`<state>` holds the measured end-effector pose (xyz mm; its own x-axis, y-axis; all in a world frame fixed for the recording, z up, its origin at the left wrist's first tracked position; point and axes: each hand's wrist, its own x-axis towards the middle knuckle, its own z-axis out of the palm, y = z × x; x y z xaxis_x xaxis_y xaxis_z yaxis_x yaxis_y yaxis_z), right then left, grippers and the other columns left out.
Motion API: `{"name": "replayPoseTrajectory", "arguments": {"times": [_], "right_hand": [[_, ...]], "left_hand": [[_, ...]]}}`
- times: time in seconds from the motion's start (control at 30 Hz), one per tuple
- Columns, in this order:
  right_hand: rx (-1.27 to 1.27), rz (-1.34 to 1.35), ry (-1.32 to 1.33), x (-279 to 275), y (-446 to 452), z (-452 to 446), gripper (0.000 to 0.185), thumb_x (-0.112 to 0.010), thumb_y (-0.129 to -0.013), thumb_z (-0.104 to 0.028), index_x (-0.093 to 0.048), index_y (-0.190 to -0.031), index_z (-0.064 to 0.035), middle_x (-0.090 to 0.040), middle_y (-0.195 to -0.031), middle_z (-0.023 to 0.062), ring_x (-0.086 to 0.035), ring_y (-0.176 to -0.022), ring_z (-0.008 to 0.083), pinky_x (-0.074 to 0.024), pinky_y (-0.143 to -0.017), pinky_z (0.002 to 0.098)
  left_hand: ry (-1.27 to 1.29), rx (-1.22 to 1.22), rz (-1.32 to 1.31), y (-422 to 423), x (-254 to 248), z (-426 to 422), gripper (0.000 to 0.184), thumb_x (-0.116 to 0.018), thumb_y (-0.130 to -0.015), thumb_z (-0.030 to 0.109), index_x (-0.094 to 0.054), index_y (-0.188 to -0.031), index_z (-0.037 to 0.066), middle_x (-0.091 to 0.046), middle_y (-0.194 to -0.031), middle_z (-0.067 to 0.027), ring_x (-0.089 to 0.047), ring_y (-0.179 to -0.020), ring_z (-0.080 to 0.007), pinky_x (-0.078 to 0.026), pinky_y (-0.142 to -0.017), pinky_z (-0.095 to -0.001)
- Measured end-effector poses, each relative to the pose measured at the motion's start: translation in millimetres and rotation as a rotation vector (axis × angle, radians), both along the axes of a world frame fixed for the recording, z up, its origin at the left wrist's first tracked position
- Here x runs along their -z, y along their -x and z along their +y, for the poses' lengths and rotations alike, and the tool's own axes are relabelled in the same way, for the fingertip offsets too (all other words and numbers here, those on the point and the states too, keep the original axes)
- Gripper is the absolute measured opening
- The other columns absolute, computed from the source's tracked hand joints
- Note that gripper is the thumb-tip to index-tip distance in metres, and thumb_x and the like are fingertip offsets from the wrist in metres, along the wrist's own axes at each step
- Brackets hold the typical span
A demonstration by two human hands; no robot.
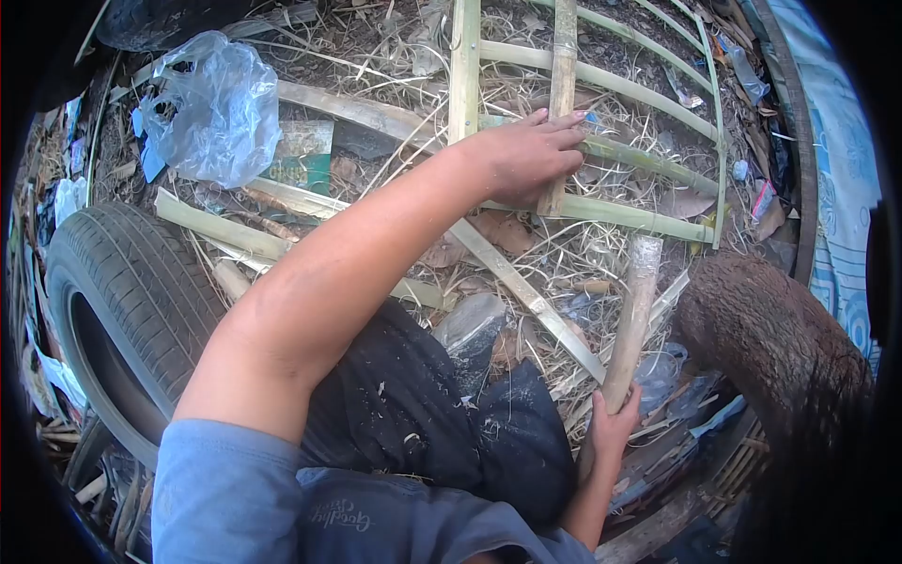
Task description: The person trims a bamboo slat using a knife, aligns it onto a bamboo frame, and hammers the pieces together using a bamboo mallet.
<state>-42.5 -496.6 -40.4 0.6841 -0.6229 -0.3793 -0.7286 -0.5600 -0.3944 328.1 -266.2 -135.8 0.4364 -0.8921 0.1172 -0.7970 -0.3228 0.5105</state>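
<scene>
My left hand (537, 158) reaches across to a frame of split bamboo strips (644, 162). Its fingers lie outstretched over the crossing of an upright bamboo piece (562, 70) and the strips, pressing on them from above. In my right hand (615, 425) is a thick round wooden stick (635, 305), gripped near its lower end. The stick points up, with its top end just below the frame's lowest strip. Another wide upright strip (464, 66) crosses the frame left of my left hand.
A tyre (141, 291) leans at the left, below a clear plastic bag (221, 113). A thick brown trunk (752, 320) stands at the right, near a blue patterned sheet (841, 188). Shavings, leaves and loose strips cover the ground.
</scene>
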Motion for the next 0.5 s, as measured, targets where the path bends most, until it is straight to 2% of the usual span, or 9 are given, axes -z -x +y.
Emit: {"name": "replayPoseTrajectory", "arguments": {"times": [0.1, 0.2, 0.27, 0.3, 0.37, 0.4, 0.47, 0.5], "right_hand": [[0.019, 0.017, 0.0, 2.3, 5.2, -5.4, 0.053, -0.074, -0.08, -0.009, -0.046, -0.123, 0.0002, -0.065, -0.097, 0.0206, -0.064, -0.088, 0.0272, -0.0496, -0.082, 0.0384], [0.009, 0.022, -0.009, -0.3, 1.3, -1.4, 0.054, -0.074, -0.08, -0.009, -0.045, -0.124, 0.0003, -0.065, -0.098, 0.0207, -0.065, -0.088, 0.0279, -0.0497, -0.082, 0.0388], [-0.001, 0.005, 0.013, -0.8, -0.8, 2.2, 0.054, -0.074, -0.08, -0.009, -0.045, -0.124, 0.0005, -0.065, -0.097, 0.0212, -0.065, -0.088, 0.0279, -0.0498, -0.082, 0.0394], [0.0, 0.004, 0.014, -0.5, -0.6, 2.5, 0.054, -0.074, -0.08, -0.009, -0.045, -0.124, 0.0005, -0.065, -0.097, 0.0212, -0.065, -0.088, 0.0279, -0.0498, -0.082, 0.0394], [-0.002, -0.019, 0.004, 0.3, 0.2, 2.7, 0.054, -0.075, -0.08, -0.01, -0.045, -0.124, 0.0004, -0.065, -0.097, 0.0215, -0.065, -0.088, 0.0286, -0.0499, -0.082, 0.04], [0.0, -0.021, 0.005, 0.0, 0.1, 3.8, 0.054, -0.075, -0.08, -0.01, -0.045, -0.124, 0.0004, -0.065, -0.097, 0.0215, -0.065, -0.088, 0.0286, -0.0499, -0.082, 0.04], [0.024, -0.022, -0.003, -1.9, -0.7, 5.9, 0.055, -0.075, -0.08, -0.011, -0.045, -0.124, 0.0005, -0.065, -0.098, 0.0219, -0.065, -0.089, 0.0294, -0.05, -0.082, 0.0404], [0.027, -0.025, -0.001, -3.1, -0.2, 6.3, 0.055, -0.075, -0.08, -0.011, -0.045, -0.124, 0.0005, -0.065, -0.098, 0.0219, -0.065, -0.089, 0.0294, -0.05, -0.082, 0.0404]], "left_hand": [[-0.03, 0.013, 0.03, 0.7, 2.4, -0.9, 0.037, -0.064, -0.085, 0.01, -0.055, -0.121, 0.005, -0.041, -0.147, -0.0168, -0.022, -0.148, -0.0332, -0.026, -0.12, -0.0514], [-0.004, 0.03, 0.007, 0.8, 11.6, -0.2, 0.044, -0.066, -0.082, 0.014, -0.054, -0.123, 0.004, -0.04, -0.148, -0.0181, -0.02, -0.148, -0.0329, -0.023, -0.121, -0.0517], [-0.002, 0.004, -0.044, 3.0, 13.8, 0.7, 0.055, -0.069, -0.077, 0.022, -0.052, -0.125, 0.001, -0.037, -0.15, -0.0197, -0.017, -0.15, -0.0321, -0.018, -0.123, -0.0507], [-0.001, 0.005, -0.045, 3.5, 15.5, 1.2, 0.055, -0.069, -0.077, 0.022, -0.052, -0.125, 0.001, -0.037, -0.15, -0.0197, -0.017, -0.15, -0.0321, -0.018, -0.123, -0.0507], [-0.029, 0.023, -0.094, 4.2, 18.8, 2.9, 0.076, -0.074, -0.069, 0.032, -0.047, -0.132, -0.001, -0.032, -0.154, -0.0193, -0.014, -0.151, -0.0312, -0.013, -0.124, -0.0492], [-0.028, 0.025, -0.095, 4.5, 16.4, 4.7, 0.076, -0.074, -0.069, 0.032, -0.047, -0.132, -0.001, -0.032, -0.154, -0.0193, -0.014, -0.151, -0.0312, -0.013, -0.124, -0.0492], [-0.048, 0.067, -0.074, 5.1, 11.3, 8.2, 0.093, -0.078, -0.065, 0.041, -0.04, -0.14, 0.0, -0.027, -0.157, -0.0178, -0.012, -0.151, -0.0301, -0.011, -0.124, -0.0479], [-0.047, 0.069, -0.077, 5.1, 11.6, 9.7, 0.093, -0.078, -0.065, 0.041, -0.04, -0.14, 0.0, -0.027, -0.157, -0.0178, -0.012, -0.151, -0.0301, -0.011, -0.124, -0.0479]]}}
